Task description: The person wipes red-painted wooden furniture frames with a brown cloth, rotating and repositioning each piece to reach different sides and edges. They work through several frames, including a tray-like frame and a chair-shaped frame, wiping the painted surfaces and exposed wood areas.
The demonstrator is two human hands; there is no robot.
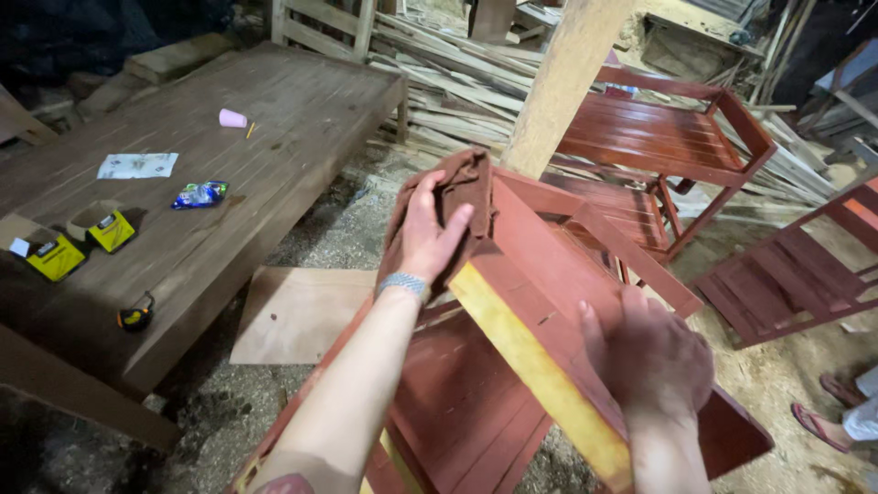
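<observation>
My left hand (430, 229) presses a brown rag (462, 183) against the upper end of a red-stained wooden board (540, 274), fingers wrapped over the cloth. The board has a bare yellow edge (521, 357) and belongs to a slatted red wooden frame (457, 421) lying below me. My right hand (654, 357) rests on the board's lower face, palm down, steadying it. A metal bracelet (402, 285) circles my left wrist.
A wide wooden platform (274, 119) at left carries two yellow boxes (110, 229), a tape measure (135, 316), a pink cup (231, 118), a snack packet (198, 194) and a paper sheet. Red slatted chair frames (658, 137) stand behind. A post (562, 82) rises ahead. Another person's sandalled foot (819, 423) shows at right.
</observation>
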